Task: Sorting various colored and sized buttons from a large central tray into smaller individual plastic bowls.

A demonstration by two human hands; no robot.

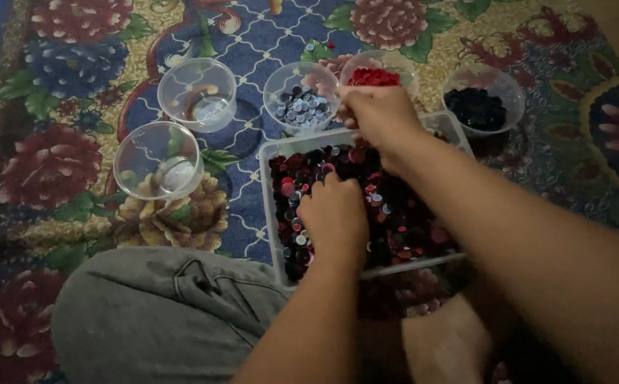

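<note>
Five round clear bowls sit on the flowered carpet (75,92), ringed beyond the hands. Far left of both hands: two bowls w/ nothing I can make out inside, one nearer (158,161), one further out (197,94). Just left of the right hand (379,114): bowl of grey-blue buttons (300,98). Directly beyond its knuckles, touching or nearly so: bowl of red buttons (381,73). Off to its right, well apart: bowl of dark buttons (483,100). Person's knee in grey fabric (167,313) lies below-left of the left hand (333,215); nothing blocks either hand, tho the right forearm crosses over the tray's right half.

Clear rectangular tray (270,206) holds the mixed heap of buttons (409,227) – dark, red, a few pale. It's right under both hands. Left grip: fingers curled down into the heap at the tray's left-centre, clenched-ish; can't tell if it holds a button. Right grip: over the tray's far rim, fingers bunched toward the red bowl; what's pinched, if anything, is hidden.

Tray's long axis runs roughly left-right across the person's lap, slightly skewed, its far-right corner angled away.
</note>
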